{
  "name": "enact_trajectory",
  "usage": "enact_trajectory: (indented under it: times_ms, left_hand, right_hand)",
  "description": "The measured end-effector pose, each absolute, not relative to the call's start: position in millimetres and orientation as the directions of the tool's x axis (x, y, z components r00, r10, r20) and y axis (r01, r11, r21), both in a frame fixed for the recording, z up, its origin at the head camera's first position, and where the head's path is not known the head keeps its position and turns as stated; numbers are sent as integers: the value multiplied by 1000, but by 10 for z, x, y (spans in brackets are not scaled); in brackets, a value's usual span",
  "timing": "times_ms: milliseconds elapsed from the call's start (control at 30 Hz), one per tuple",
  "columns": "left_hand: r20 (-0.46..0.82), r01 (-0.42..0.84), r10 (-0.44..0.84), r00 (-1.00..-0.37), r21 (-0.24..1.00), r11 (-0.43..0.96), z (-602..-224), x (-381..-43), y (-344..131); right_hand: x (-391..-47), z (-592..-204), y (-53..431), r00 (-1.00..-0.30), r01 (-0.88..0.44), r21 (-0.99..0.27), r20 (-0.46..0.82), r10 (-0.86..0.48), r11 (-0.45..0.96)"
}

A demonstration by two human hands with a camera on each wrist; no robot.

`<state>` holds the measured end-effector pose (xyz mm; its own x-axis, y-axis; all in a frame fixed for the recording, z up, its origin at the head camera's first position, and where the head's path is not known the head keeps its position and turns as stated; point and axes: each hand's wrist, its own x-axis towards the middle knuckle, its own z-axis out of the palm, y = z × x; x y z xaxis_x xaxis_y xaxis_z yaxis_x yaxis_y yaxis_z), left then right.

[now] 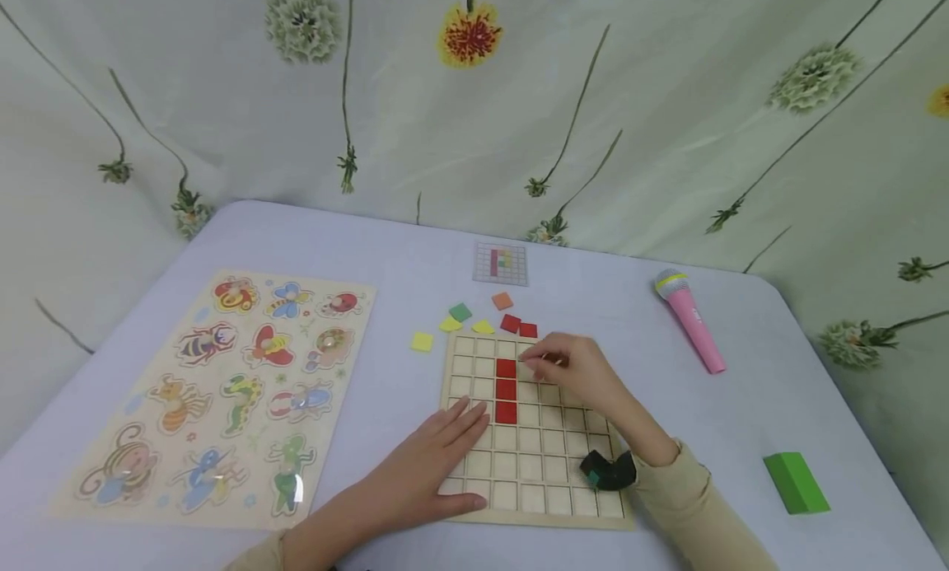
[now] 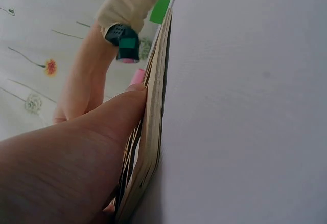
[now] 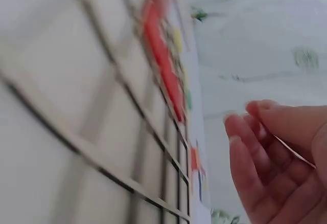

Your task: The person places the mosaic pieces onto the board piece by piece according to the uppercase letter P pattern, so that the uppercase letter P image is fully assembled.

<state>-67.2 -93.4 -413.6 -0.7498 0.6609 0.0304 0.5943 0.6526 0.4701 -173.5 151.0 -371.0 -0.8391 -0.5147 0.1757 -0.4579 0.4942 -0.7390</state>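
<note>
A wooden grid board [image 1: 519, 464] lies flat before me, with three red tiles [image 1: 506, 390] in a column in its upper middle cells. My left hand [image 1: 423, 464] rests on the board's left side, fingers straight and spread over the cells. In the left wrist view its thumb lies along the board's edge [image 2: 153, 111]. Above the upper part of the grid, just right of the red column, hovers my right hand [image 1: 574, 365]. Its fingers are loosely bent, thumb close to the forefinger; the right wrist view shows no tile between them.
Beyond the board lie loose red tiles [image 1: 528, 329], an orange tile [image 1: 502, 301], a green tile [image 1: 460, 312], yellow pieces [image 1: 422, 342] and a small pattern card [image 1: 500, 264]. An insect puzzle board [image 1: 245, 398] is at left; a pink microphone [image 1: 693, 320] and green block [image 1: 797, 482] at right.
</note>
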Motion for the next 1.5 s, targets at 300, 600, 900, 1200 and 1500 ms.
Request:
enact_trajectory:
  times_ms: [300,600,900,1200,1500]
  left_hand:
    - [61,608,666,-743,475,636,-4157,-654,-929]
    - [49,607,663,-747,456,651,-4128,-673,-926]
    - [79,621,668,-740,461,634,-4121,-666,-929]
    - [52,611,670,-740,468,639,-4140,-664,-901]
    - [25,591,658,-752,468,657,-4144,-687,-920]
  right_hand:
    - [-2301,-3782,1561,-925,-245,-731,-21,-380,637]
    - [-2305,-3824,1527,-924,-303,-666,28,-382,682]
    - [-2341,-3844,1551,-926,-307,-709,68,-372,634]
    - [-2202,-3812,1629,-945,-263,-810,106,-310,524]
    - [-1516,-3728,1516,-863,-178,-908,-41,-504,378]
